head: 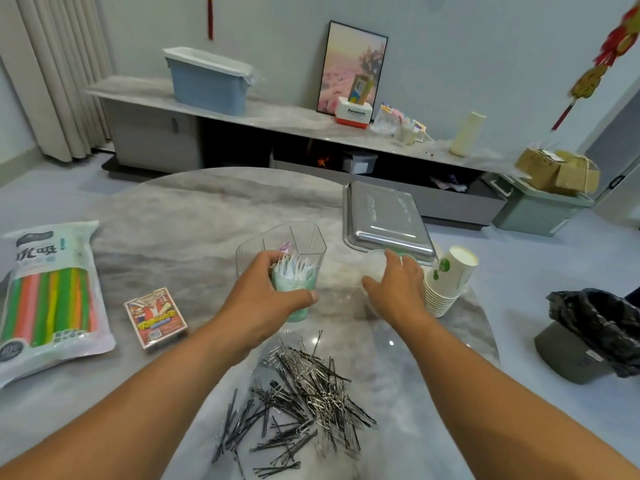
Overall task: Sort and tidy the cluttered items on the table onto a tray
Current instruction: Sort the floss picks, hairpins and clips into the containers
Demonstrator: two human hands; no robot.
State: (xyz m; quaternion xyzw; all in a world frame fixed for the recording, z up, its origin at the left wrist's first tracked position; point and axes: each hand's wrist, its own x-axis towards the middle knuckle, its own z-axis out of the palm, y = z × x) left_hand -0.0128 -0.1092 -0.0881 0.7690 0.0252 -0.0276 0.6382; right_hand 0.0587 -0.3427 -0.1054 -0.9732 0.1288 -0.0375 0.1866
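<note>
My left hand (268, 299) grips a pale green cup (296, 296) full of small white plastic forks, just in front of a clear divided organizer (304, 239). My right hand (394, 289) hovers with fingers spread over a clear lid-like piece (375, 263), near the front edge of the metal tray (386, 220), which lies upside down at the table's far right. A pile of black hairpins and silver paper clips (301, 396) lies close to me. A stack of paper cups (448, 278) lies tilted right of my right hand.
A bag of coloured straws (48, 299) and a deck of cards (156, 318) lie at the left of the round marble table (194, 209). A black-bagged bin (592, 344) stands on the floor at right. A low cabinet runs along the back wall.
</note>
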